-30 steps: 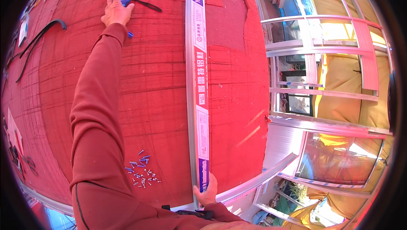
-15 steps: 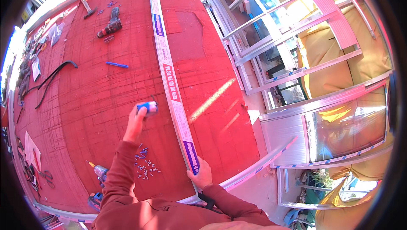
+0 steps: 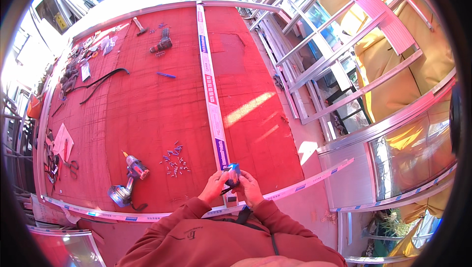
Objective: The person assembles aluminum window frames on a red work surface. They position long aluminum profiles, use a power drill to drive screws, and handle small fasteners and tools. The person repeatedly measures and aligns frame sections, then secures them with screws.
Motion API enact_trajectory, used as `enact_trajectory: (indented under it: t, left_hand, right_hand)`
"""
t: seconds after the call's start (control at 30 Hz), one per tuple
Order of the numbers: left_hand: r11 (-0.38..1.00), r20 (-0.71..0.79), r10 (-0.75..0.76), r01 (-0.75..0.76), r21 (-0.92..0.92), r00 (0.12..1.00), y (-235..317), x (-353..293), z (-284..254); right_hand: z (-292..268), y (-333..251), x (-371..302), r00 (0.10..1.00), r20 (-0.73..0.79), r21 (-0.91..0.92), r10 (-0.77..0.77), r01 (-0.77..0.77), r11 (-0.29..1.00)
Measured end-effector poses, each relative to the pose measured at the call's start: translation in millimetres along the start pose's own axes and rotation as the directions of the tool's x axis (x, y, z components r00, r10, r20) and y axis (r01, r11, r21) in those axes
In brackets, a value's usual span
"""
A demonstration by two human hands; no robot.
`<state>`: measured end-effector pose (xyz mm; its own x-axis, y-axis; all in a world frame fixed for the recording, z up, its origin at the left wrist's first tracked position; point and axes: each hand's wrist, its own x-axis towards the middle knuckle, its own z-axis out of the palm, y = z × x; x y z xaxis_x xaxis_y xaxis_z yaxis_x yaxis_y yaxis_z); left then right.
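Note:
A blue tape measure point(image 3: 232, 172) with a dark strap sits between my hands, over the near end of a long metal profile point(image 3: 212, 100) wrapped in printed pink and white film. My left hand point(image 3: 214, 187) has its fingers closed on the tape measure's left side. From the other side my right hand point(image 3: 250, 188) grips it too, fingers bent around it. The tape blade cannot be made out. The profile lies lengthwise across the red-covered table point(image 3: 147, 104).
Left of my hands lie loose screws point(image 3: 177, 161) and a cordless drill point(image 3: 135, 168). Farther off are a blue pen point(image 3: 166, 75), another drill point(image 3: 161, 42), a hammer point(image 3: 139, 27) and a black strap point(image 3: 104, 81). Scissors point(image 3: 73, 169) rest at the left; metal frames point(image 3: 339, 55) stand at the right.
My left hand has brought the tape measure rightward and nearer to me. My right hand has left the profile and now holds the tape measure as well. The view has shifted.

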<state>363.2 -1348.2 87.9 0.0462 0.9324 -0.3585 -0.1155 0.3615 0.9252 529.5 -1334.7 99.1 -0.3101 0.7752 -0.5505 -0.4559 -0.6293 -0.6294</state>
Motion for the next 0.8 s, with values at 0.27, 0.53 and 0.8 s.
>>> enact_trajectory:
  t: [0.27,0.53,0.8]
  left_hand:
    - [0.886,-0.076,-0.212,0.159,-0.435,0.974,-19,-7,93]
    - [0.988,0.108,-0.117,0.104,0.118,0.987,-10,-8,182]
    - [0.928,0.213,-0.145,0.058,0.369,0.966,-2,-2,205]
  right_hand:
    - [-94,-17,-15,0.996,0.018,-0.558,0.090,-0.065,0.828]
    - [-173,-80,-53,0.962,0.050,-0.381,0.268,-0.230,0.896]
    - [-198,-84,-51,0.984,0.066,-0.287,0.168,-0.142,0.947]
